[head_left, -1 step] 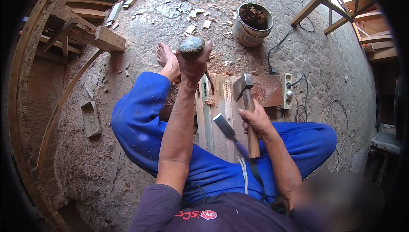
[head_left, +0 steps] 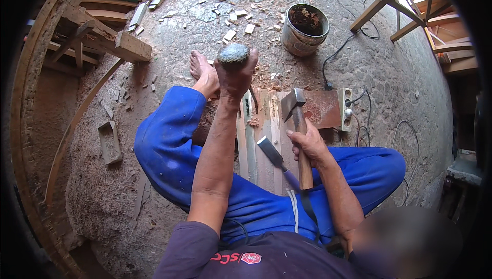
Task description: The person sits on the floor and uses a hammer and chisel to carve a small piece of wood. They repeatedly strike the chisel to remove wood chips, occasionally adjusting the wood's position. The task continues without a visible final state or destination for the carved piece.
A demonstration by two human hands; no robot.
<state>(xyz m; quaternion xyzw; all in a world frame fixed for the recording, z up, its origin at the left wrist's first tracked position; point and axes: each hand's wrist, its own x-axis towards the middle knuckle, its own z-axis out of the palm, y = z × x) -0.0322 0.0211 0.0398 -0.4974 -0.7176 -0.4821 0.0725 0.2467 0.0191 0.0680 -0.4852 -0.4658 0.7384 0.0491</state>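
My left hand (head_left: 236,81) is closed around an upright tool with a worn, speckled round metal end (head_left: 233,53); a narrow dark part shows below the fist. My right hand (head_left: 310,143) grips the wooden handle of a hammer (head_left: 293,102), its steel head uppermost. A wide chisel (head_left: 270,151) with a purple handle lies just left of the hammer, on pale wooden boards (head_left: 246,140) between my legs. Wood shavings (head_left: 253,122) lie on the boards, beside a rusty reddish plate (head_left: 320,115).
A bucket (head_left: 302,43), scattered offcuts (head_left: 229,35), a power strip (head_left: 345,122) with cables and a small trough (head_left: 110,143) lie around me. Wooden frames stand left (head_left: 132,46) and right (head_left: 376,10). My bare foot (head_left: 200,66) rests beside my left hand.
My left hand and the tool in it have shifted very slightly to the right. Little else differs.
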